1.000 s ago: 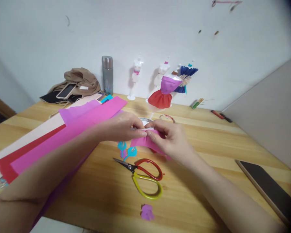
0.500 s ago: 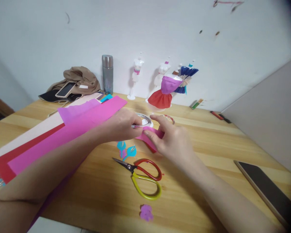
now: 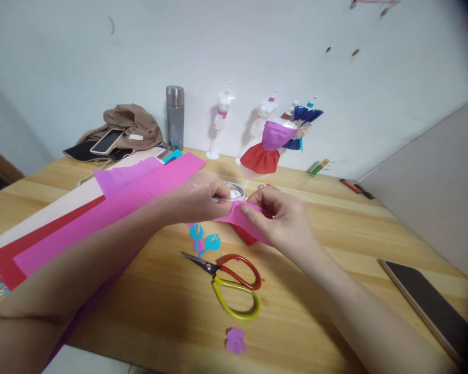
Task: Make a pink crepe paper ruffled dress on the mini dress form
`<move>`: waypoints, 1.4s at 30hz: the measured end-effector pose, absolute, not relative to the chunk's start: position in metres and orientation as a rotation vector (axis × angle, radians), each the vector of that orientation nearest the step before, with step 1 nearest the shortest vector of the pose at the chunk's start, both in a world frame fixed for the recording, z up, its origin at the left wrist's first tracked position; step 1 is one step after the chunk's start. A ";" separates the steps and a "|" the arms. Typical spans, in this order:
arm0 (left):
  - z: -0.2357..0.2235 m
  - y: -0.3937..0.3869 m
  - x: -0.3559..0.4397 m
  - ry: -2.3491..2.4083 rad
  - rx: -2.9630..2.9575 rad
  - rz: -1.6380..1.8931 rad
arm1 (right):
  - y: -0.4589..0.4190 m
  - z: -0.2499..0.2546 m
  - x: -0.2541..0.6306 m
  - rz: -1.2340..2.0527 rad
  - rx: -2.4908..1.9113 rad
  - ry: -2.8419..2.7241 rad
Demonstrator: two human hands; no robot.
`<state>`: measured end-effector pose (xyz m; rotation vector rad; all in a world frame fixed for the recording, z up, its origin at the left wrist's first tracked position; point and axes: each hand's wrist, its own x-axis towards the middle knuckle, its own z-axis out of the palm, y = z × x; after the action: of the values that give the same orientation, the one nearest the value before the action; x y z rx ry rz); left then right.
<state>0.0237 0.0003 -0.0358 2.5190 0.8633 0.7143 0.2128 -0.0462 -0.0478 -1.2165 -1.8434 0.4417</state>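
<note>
My left hand is closed in a pinch on the left part of a strip of bright pink paper; a small pale thing shows by its fingertips. The thumb and fingers of my right hand pinch the same strip farther right. Beneath the strip lies a red piece, partly covered. Behind my hands is a roll of tape. Nearer me, blue cut-paper shapes lie by scissors with one red and one yellow handle. A crumpled purple paper piece sits closest to me.
Long sheets of coloured paper stretch under my left arm. A grey flask, brown cloth and small mannequins stand along the wall, one in a purple and red dress. A dark phone-like device lies at right.
My right hand has shifted slightly right, and its index finger has curled in from being stretched out. More of the pink strip now shows between my hands.
</note>
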 end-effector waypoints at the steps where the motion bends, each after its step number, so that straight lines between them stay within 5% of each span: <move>1: -0.036 0.000 0.024 0.867 2.526 0.719 | -0.046 -0.048 0.212 0.447 -1.206 -1.843; 42: -0.032 0.000 0.024 0.904 2.486 0.699 | -0.054 -0.049 0.206 0.588 -1.101 -1.824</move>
<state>0.0241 -0.0004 -0.0316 2.4860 0.9040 0.6989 0.2055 -0.0540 -0.0487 -1.1006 -1.8241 0.5875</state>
